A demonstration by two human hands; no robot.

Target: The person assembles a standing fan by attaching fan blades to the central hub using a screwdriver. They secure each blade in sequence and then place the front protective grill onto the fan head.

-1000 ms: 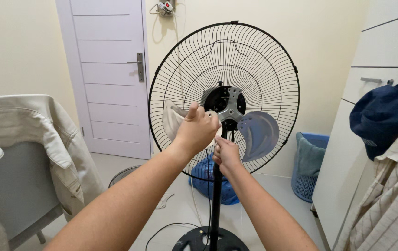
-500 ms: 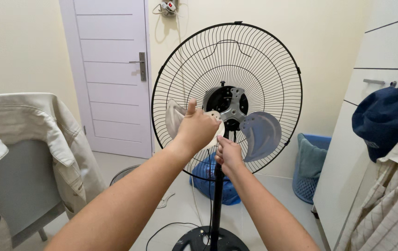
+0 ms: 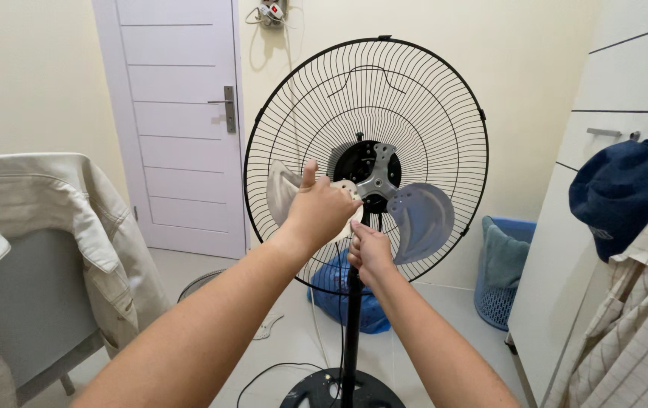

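- The fan (image 3: 365, 159) stands on the floor in the middle of the room, directly in front of the person, with its front guard off and the blades exposed.
- The rear grille (image 3: 415, 91) faces the person squarely. The hub (image 3: 375, 180) axis points straight toward the camera, and the pole (image 3: 351, 325) runs vertically down to the round base (image 3: 316, 393).
- The left hand (image 3: 322, 211) is closed around the left blade (image 3: 279, 189), thumb raised and fingers wrapped over the blade's inner end. This grip likely steadies the blade set so that it cannot turn.
- The left blade is pale and runs roughly level, its long axis reaching from the hub out to the left.
- The right hand (image 3: 369, 253) is closed just below the hub, at the top of the pole. It appears to pinch something small there, or the lower blade's edge; the view does not settle which.
- The right blade (image 3: 421, 221) is translucent blue-grey and hangs free to the right of the hub, untouched by either hand.
- A cord (image 3: 263, 374) lies loose on the floor near the base.
- A white door (image 3: 173, 113) stands closed behind the fan, on the left.
- A cream jacket (image 3: 52, 204) drapes over a chair at the left edge.
- A blue basket (image 3: 502, 279) sits on the floor to the right of the fan.
- A navy cap (image 3: 619, 193) hangs from a cabinet handle on the right.
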